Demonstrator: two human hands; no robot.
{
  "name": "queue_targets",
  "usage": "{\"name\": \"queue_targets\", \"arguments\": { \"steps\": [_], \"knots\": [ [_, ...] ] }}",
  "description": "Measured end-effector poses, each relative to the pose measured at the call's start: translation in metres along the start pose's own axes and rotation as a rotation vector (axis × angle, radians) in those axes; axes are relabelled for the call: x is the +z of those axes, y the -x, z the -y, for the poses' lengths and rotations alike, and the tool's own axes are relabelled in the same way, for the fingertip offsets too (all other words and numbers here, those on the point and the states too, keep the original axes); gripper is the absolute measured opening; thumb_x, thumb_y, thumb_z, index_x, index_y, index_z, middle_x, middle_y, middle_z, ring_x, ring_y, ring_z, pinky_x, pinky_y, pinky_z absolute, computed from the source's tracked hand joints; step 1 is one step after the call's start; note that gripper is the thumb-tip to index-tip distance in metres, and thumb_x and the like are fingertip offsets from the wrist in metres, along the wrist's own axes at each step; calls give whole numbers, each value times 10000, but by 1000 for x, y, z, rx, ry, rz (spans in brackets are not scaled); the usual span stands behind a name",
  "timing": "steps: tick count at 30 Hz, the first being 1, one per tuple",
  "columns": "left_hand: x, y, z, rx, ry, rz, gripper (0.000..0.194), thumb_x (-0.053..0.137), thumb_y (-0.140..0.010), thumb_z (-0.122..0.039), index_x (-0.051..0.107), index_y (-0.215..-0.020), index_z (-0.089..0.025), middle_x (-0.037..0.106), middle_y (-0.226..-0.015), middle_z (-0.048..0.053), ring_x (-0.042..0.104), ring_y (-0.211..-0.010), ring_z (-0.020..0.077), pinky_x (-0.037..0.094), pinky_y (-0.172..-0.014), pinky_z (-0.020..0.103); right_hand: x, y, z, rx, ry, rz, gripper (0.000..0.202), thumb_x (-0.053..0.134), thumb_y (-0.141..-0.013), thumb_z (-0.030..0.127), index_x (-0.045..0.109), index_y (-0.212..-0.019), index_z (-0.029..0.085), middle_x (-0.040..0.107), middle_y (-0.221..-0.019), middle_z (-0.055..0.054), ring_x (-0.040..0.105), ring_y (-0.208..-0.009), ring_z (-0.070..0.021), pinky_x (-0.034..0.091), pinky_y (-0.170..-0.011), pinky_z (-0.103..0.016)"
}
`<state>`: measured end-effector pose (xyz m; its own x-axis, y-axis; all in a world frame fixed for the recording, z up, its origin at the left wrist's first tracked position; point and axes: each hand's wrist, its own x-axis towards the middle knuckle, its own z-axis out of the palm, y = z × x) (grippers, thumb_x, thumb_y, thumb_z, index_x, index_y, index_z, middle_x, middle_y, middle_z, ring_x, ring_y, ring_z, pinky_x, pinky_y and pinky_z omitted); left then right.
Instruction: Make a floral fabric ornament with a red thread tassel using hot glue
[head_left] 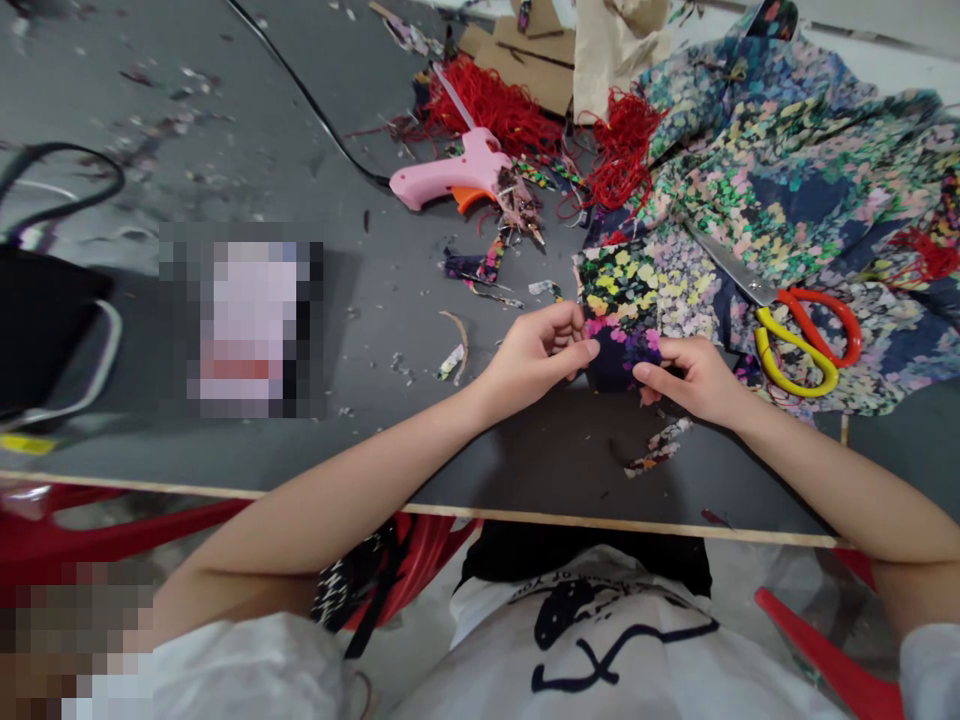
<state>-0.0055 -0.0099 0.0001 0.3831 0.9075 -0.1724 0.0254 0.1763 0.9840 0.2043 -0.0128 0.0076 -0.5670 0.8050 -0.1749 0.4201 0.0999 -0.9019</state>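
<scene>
Between my two hands is a piece of floral fabric (637,290), dark navy at its near edge with pink, yellow and white flowers above. My left hand (541,350) pinches its left edge between thumb and fingers. At the near right corner, my right hand (686,378) grips the same fabric, thumb on top. Just right of it, scissors (772,292) with one red and one yellow handle lie on a large heap of floral cloth (817,190). A pink glue gun (450,178) with an orange trigger rests beyond my left hand.
Red thread bundles (495,108) and cardboard pieces (525,65) lie at the back. A black cord (300,85) runs to the glue gun. Fabric scraps (660,448) dot the grey table (405,430). A blurred-out object (251,320) and a black bag (49,320) are at left.
</scene>
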Motion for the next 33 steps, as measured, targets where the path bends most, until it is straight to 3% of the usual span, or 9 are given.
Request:
{"name": "queue_targets", "arguments": {
  "steps": [21, 33],
  "knots": [
    [-1, -2, 2, 6, 68, -82, 315, 701, -692, -373, 449, -668, -186, 496, -533, -52, 442, -438, 61, 352, -418, 191, 0, 1, -2, -48, 55, 22, 507, 458, -878, 572, 555, -575, 177, 592, -481, -19, 486, -416, -91, 345, -438, -216],
    [-1, -3, 0, 22, 78, -142, 253, 699, -686, -348, 524, -729, -170, 506, -581, -42, 422, -448, 50, 349, -406, 180, 0, 1, -2, -57, 89, 49, 349, 490, -866, 416, 509, -597, 194, 596, -484, -6, 505, -425, -101, 364, -441, -211]
  ]
}}
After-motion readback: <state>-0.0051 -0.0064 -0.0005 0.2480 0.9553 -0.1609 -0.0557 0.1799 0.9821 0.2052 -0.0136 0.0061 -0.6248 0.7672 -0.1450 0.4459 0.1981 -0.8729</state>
